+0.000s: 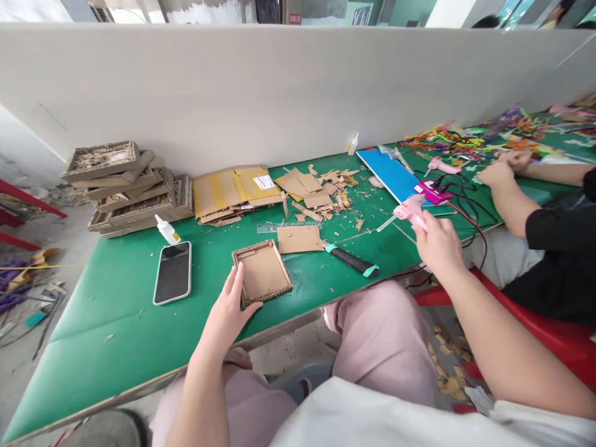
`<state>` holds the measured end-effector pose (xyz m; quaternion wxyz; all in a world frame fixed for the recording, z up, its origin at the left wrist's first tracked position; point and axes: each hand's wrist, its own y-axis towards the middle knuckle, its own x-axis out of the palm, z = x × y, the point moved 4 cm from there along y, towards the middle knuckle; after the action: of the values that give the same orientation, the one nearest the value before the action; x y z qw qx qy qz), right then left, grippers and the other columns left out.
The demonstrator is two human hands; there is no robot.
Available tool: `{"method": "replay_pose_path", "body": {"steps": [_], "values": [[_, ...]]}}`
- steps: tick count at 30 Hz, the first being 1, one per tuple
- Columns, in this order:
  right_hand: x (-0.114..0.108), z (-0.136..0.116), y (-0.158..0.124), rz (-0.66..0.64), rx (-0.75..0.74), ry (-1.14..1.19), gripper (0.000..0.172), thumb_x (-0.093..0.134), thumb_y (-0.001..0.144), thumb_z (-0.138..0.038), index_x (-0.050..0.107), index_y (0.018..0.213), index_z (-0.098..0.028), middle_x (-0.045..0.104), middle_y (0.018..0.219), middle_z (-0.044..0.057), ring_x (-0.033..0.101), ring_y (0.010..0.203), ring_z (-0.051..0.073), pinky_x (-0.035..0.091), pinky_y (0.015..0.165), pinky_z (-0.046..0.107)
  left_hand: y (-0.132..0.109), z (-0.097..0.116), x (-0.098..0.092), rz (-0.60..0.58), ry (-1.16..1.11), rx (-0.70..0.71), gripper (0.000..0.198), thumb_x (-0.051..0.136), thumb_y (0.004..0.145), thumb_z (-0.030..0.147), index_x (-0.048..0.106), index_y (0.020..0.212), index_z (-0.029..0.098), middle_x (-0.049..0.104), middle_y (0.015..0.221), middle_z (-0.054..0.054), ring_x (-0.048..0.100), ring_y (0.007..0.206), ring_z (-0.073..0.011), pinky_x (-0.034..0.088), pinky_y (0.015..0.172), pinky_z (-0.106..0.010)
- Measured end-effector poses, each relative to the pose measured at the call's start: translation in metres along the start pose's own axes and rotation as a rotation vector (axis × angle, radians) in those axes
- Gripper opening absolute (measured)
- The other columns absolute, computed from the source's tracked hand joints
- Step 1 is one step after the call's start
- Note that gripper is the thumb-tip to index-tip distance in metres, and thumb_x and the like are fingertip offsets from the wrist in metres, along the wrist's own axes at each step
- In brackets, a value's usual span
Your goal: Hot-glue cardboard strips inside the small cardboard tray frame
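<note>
My left hand (228, 308) lies against the near left corner of a shallow square cardboard tray (263, 274), fingers stretched along its left edge and thumb apart at the near edge. A thin strip of cardboard sits inside the tray along its far side. My right hand (440, 244) is closed around a pink hot glue gun (410, 210), held at the table's right part with a clear glue stick poking out to the left. Between the hands lie a flat cardboard piece (299, 239) and a utility knife (352, 259) with a black and teal handle.
A phone (172, 273) and a white glue bottle (166, 230) lie left. Stacked cardboard trays (139, 211), folded cardboard (233, 192) and scraps (326, 189) line the back. Rightward are a blue board (388, 174), a purple power strip (434, 192), cables and a co-worker's hands (500, 171).
</note>
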<state>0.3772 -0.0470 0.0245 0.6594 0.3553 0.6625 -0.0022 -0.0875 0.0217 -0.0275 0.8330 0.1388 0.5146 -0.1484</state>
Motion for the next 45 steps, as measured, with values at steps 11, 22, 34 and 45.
{"method": "replay_pose_path", "body": {"steps": [11, 22, 34, 45], "values": [[0.057, -0.022, -0.021, -0.122, 0.061, -0.041, 0.047, 0.042, 0.088, -0.028, 0.049, 0.130, -0.009, 0.059, 0.094, 0.019, 0.057, 0.084, 0.028, 0.042, 0.071, 0.038, 0.008, 0.012, -0.012, 0.058, -0.105, -0.235, 0.068, 0.048, 0.090, 0.043, 0.019, 0.148, 0.024, 0.034, 0.151, -0.011, 0.048, 0.129, -0.0292, 0.049, 0.097, -0.045], [0.057, -0.034, -0.031, -0.166, 0.042, -0.027, 0.058, 0.041, 0.088, -0.042, 0.042, 0.135, -0.007, 0.061, 0.103, 0.027, 0.057, 0.093, 0.041, 0.040, 0.067, 0.044, 0.010, 0.030, -0.007, 0.137, 0.083, -0.295, 0.068, 0.053, 0.087, 0.035, 0.026, 0.147, 0.016, 0.043, 0.144, -0.016, 0.050, 0.125, -0.0297, 0.046, 0.100, -0.042], [0.039, -0.033, -0.047, 0.016, -0.007, 0.219, 0.054, 0.030, 0.090, -0.044, 0.043, 0.136, -0.020, 0.060, 0.109, 0.023, 0.053, 0.107, 0.046, 0.040, 0.083, 0.058, 0.041, 0.020, -0.029, -0.025, 0.216, -0.460, 0.059, 0.046, 0.085, 0.023, 0.034, 0.143, 0.020, 0.069, 0.108, -0.010, 0.066, 0.095, -0.0248, 0.052, 0.075, -0.032], [0.032, -0.155, -0.003, -0.085, -0.483, 0.502, 0.023, 0.050, 0.087, -0.034, 0.066, 0.096, -0.020, 0.066, 0.100, 0.012, 0.058, 0.100, 0.028, 0.045, 0.091, 0.045, 0.079, 0.000, -0.042, -0.136, 0.304, -0.338, 0.059, 0.043, 0.082, 0.009, 0.042, 0.139, 0.025, 0.070, 0.107, -0.009, 0.065, 0.099, -0.0288, 0.050, 0.079, -0.037]]}}
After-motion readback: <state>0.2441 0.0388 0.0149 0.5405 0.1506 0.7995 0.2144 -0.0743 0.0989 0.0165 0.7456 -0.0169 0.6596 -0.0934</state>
